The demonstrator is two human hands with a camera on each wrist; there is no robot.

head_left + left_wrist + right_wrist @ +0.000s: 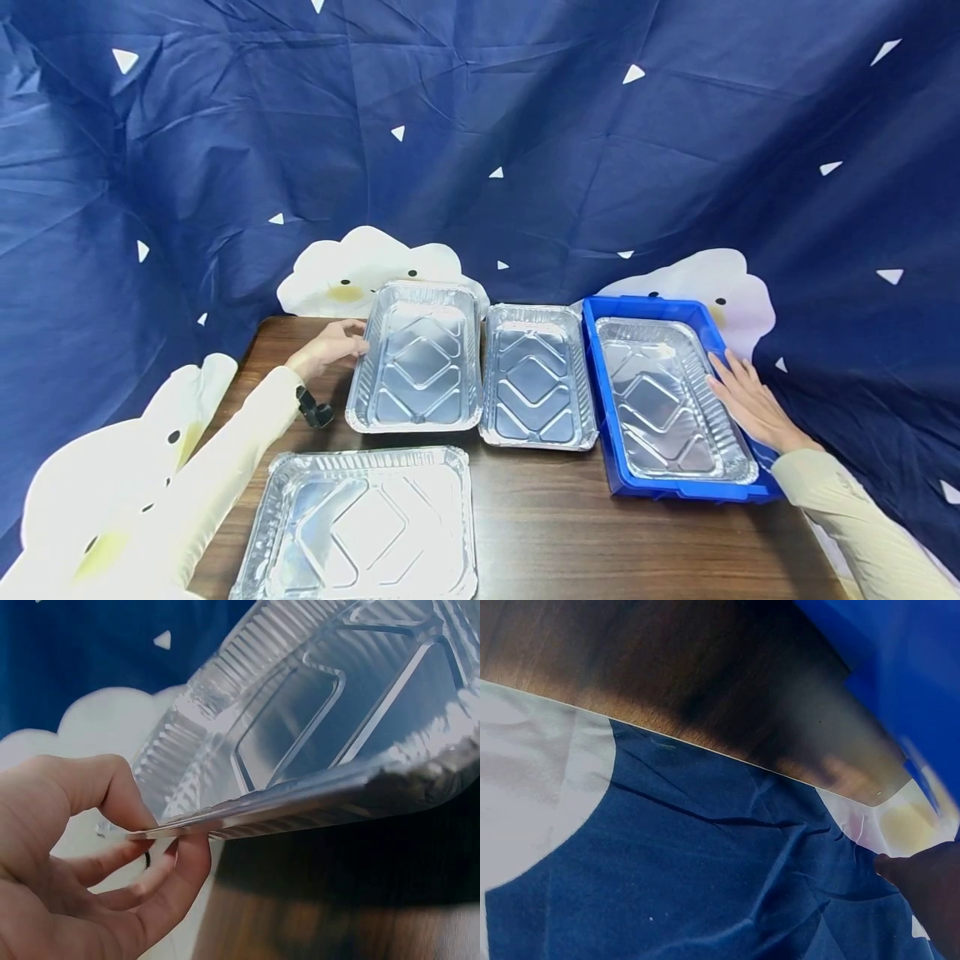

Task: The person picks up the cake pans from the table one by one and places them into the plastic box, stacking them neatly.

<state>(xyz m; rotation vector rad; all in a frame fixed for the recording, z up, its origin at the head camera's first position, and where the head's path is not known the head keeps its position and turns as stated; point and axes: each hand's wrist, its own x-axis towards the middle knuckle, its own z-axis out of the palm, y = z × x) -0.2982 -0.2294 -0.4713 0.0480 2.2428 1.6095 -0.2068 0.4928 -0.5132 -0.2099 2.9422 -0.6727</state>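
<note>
A shiny rectangular aluminium foil tray (416,362) is at the back left, and my left hand (330,348) pinches its left rim. In the left wrist view, the thumb side of the hand lies over the rim of the foil tray (300,799), with other fingers beneath. The tray looks tilted there. At the right, my right hand (753,404) rests with extended fingers on the right rim of a blue plastic bin (611,433). Inside this bin lies another foil tray (660,392). Only a blurred part of the right hand (934,889) shows in the right wrist view.
Between the held tray and the bin lies a narrower-looking foil tray (534,375). Another foil tray (375,533) sits at the front left of the brown wooden table (547,525). A dark blue cloth (555,150) with white clouds hangs behind the table.
</note>
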